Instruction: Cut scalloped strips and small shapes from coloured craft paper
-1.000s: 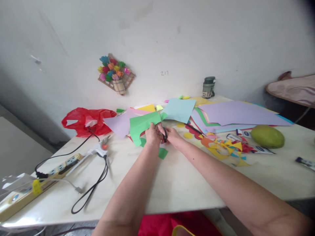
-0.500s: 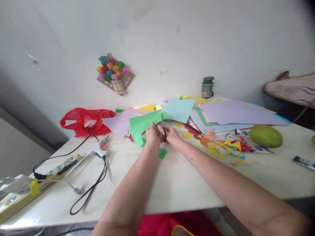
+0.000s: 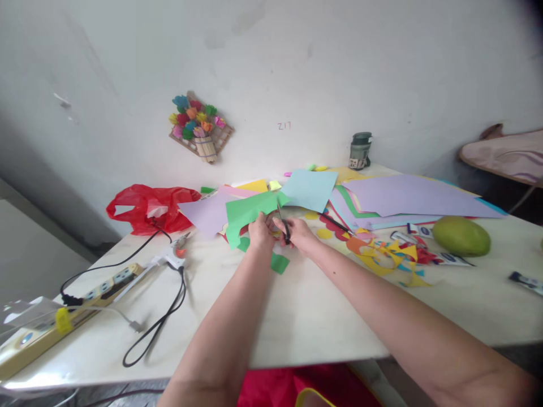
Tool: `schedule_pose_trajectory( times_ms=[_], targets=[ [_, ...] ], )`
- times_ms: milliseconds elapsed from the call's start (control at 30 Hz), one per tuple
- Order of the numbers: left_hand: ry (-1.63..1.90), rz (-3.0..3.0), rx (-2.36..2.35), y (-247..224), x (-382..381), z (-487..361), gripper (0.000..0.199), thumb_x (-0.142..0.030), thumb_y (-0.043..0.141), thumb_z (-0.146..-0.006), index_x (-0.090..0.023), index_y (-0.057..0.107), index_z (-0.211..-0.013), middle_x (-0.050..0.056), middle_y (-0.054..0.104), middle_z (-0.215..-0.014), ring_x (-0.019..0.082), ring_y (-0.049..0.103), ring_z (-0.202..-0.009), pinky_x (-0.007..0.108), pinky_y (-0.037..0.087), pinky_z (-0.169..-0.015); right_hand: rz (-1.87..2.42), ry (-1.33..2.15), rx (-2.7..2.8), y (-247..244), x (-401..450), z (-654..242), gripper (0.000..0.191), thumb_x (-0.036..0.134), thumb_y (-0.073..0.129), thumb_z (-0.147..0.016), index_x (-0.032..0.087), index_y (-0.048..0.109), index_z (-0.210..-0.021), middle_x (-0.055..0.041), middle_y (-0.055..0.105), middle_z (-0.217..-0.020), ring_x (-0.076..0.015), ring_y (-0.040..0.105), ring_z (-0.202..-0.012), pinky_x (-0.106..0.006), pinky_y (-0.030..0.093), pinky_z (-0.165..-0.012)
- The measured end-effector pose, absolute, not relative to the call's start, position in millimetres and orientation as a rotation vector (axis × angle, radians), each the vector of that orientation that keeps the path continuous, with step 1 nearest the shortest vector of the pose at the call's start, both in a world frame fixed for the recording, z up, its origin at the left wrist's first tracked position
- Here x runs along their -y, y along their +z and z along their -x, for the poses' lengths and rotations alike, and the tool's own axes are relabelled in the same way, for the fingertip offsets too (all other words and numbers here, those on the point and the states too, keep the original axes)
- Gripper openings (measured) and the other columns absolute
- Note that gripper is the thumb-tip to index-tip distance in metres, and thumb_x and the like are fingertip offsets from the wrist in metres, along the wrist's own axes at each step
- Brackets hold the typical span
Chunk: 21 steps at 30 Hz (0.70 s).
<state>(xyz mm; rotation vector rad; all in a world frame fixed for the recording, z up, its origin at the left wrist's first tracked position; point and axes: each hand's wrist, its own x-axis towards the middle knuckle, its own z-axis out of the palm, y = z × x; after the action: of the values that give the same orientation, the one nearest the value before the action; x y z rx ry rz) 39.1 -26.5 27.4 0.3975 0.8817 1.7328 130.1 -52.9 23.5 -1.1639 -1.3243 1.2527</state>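
Observation:
My left hand point(image 3: 261, 230) pinches a sheet of green paper point(image 3: 246, 209) along its near edge, which has a curved cut-out. In my right hand point(image 3: 299, 233) is a pair of black-handled scissors point(image 3: 286, 230), with fingers wrapped round the handles. The blades point away from me and meet the right end of the green sheet. On the table below my hands lies a loose green paper scrap point(image 3: 280, 263). Just beyond the scissors rests a light blue sheet point(image 3: 309, 189). A lilac sheet point(image 3: 203, 210) lies to the left, partly behind the green paper.
To the left are a red plastic bag point(image 3: 144, 209), a glue gun point(image 3: 176, 254) with its black cord, and a power strip point(image 3: 106, 288). Rightward lie yellow paper scraps point(image 3: 382, 260), a stack of coloured sheets point(image 3: 407, 195), a green mango-like fruit point(image 3: 461, 236) and tubes point(image 3: 453, 259).
The green sheet has turned slightly, its left part shifting relative to my left hand. The scissors stay at its right end. The whole view has moved a little.

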Motion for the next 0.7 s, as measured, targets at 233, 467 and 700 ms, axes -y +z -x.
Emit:
schedule_pose_trajectory(
  times_ms=[233, 467, 700],
  targets=[
    [1.804, -0.357, -0.881, 26, 21, -25, 0.012, -0.006, 0.065, -0.078, -0.013, 0.057, -0.071, 0.001, 0.06, -0.059, 0.014, 0.065, -0.06, 0.025, 0.055, -0.068, 1.136, 1.377, 1.398, 23, 54, -136, 0.036, 0.046, 0.069, -0.081, 0.015, 0.054, -0.07, 0.0028, 0.056, -0.047, -0.0085, 0.052, -0.034, -0.016, 0.028, -0.026],
    [1.753, -0.333, -0.97, 29, 21, -19, 0.02, -0.001, 0.063, -0.079, -0.014, 0.053, -0.066, 0.0, 0.058, -0.055, 0.012, 0.061, -0.051, 0.023, 0.054, -0.063, 1.145, 1.446, 1.38, 23, 55, -138, 0.039, 0.049, 0.073, -0.077, 0.015, 0.055, -0.072, 0.0028, 0.055, -0.047, -0.0085, 0.052, -0.033, -0.015, 0.026, -0.025],
    [1.723, -0.384, -0.876, 27, 24, -24, 0.024, -0.002, 0.064, -0.077, -0.015, 0.051, -0.061, -0.002, 0.054, -0.051, 0.009, 0.056, -0.046, 0.023, 0.053, -0.06, 1.16, 1.432, 1.327, 26, 55, -140, 0.044, 0.055, 0.071, -0.076, 0.015, 0.056, -0.077, 0.0022, 0.057, -0.046, -0.0095, 0.053, -0.034, -0.015, 0.028, -0.026]
  ],
)
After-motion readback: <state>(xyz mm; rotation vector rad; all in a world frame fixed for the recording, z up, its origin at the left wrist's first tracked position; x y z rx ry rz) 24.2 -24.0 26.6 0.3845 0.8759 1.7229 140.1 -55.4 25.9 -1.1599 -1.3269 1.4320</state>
